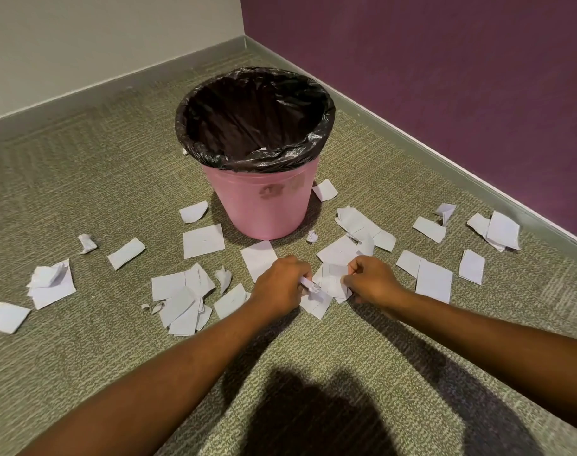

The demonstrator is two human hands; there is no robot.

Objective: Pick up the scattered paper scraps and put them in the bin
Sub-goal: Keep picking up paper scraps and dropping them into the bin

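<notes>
A pink bin (264, 205) with a black liner (316, 139) stands on the carpet near the room's corner. Several white paper scraps lie scattered in front of it and to both sides, such as a flat square (203, 240) on the left and a pile (362, 225) on the right. My left hand (280, 284) is down on the carpet in front of the bin, fingers curled round a crumpled scrap (310, 286). My right hand (371, 278) pinches the edge of a small heap of scraps (331, 281) between the two hands.
A grey wall on the left and a purple wall (445, 77) on the right meet behind the bin. More scraps lie far left (7, 316) and far right (502, 230). My shadow falls on the carpet (83, 176) near the bottom edge.
</notes>
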